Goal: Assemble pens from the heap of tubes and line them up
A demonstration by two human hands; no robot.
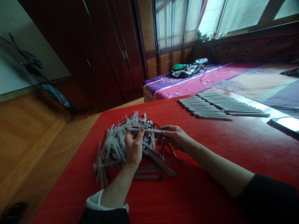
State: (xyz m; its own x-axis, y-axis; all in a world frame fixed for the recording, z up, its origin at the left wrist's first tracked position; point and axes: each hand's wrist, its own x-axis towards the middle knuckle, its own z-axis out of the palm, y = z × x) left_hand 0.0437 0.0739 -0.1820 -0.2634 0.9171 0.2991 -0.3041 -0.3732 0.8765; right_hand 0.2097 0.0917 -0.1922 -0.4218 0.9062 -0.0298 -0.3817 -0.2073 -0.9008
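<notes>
A slim whitish pen with a dark left tip is held level above the table between both hands. My left hand is closed around its left part, thumb on top. At its right end, the fingers of my right hand pinch it; the exact end is hidden by the fingertips. Beneath and to the left of the hands lies a loose heap of translucent pen barrels. Small black pieces and thin dark rods lie among them, some below my right hand.
Finished-looking pens lie side by side in two rows at the far right of the red table. A phone with a bright screen rests at the right edge. Beyond are a bed with folded clothes and a dark wardrobe.
</notes>
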